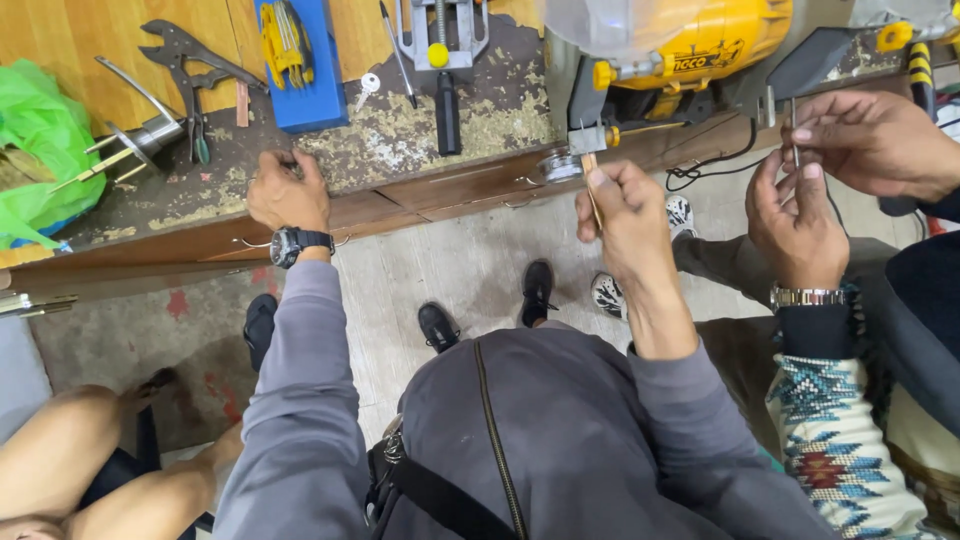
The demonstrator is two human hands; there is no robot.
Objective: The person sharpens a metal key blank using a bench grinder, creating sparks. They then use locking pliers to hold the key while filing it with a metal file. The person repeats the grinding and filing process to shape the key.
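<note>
While a green plastic bag (35,150) lies at the far left of the worn workbench (440,150), locking pliers (190,75) and a blue holder of yellow tools (295,60) rest further along the top. Just below them the left hand (288,193), with a black wristwatch (298,242) on its wrist, rests on the bench's front edge, fingers curled down against the surface; whether it grips anything cannot be told. To the right a black-handled tool (447,110) lies near the bench middle. Beyond it the right hand (628,215) pinches a thin wooden strip (591,190) between thumb and fingers, its tip just under the yellow bench grinder (700,45). At the far right another person's two hands (840,180) hold a thin metal rod (795,135).
</note>
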